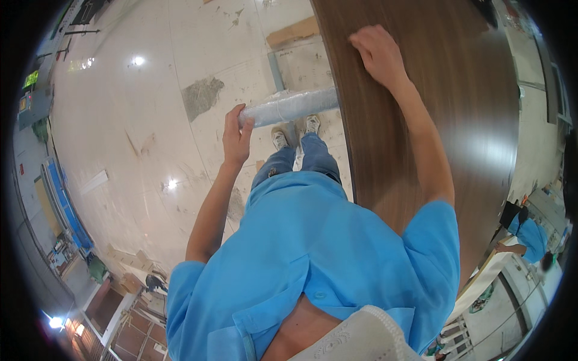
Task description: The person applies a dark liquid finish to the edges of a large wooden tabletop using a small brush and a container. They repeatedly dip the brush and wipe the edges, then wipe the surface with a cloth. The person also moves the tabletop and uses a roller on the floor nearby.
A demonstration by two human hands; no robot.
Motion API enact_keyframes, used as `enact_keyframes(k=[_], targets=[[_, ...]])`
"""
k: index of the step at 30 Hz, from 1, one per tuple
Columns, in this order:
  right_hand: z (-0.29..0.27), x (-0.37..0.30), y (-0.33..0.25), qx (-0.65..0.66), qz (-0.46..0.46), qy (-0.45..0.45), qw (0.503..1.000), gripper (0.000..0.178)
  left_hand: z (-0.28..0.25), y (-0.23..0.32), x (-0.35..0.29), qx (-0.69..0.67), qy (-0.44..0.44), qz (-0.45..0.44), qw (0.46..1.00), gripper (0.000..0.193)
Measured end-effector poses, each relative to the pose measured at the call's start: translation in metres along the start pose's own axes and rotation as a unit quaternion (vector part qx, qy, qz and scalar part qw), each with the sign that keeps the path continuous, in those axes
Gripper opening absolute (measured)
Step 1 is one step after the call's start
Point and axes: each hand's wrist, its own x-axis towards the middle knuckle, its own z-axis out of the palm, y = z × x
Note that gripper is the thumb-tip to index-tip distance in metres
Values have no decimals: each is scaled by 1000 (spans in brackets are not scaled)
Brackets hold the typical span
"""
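Note:
A long roll of clear plastic film lies crosswise in front of my legs. My left hand is closed round its left end, thumb on the near side. The roll's right end meets the edge of a large dark brown wood-grain panel and is hidden there. Over the far left part of this panel is my right hand, its fingers curled in. What those fingers hold, if anything, I cannot make out.
A brown cardboard strip lies on the pale tiled floor beyond the roll. A grey patch marks the tiles. Blue-edged equipment stands at the far left. Another person in blue is at the right rim.

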Motion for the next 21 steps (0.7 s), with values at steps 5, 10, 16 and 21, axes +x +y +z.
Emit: enact_keyframes(k=[5, 10, 16, 21], targets=[[-34, -44, -50, 50, -39, -53, 997, 21, 1, 1, -3, 10, -1, -21, 1000, 49], [-11, -4, -23, 17, 1, 10, 1000, 18, -2, 2, -2, 8, -16, -28, 999, 50], [-32, -40, -48, 40, -20, -63, 997, 21, -4, 4, -4, 20, -28, -32, 999, 50], [-4, -10, -18, -32, -25, -24, 999, 21, -10, 5, 0, 36, -54, -32, 997, 50]])
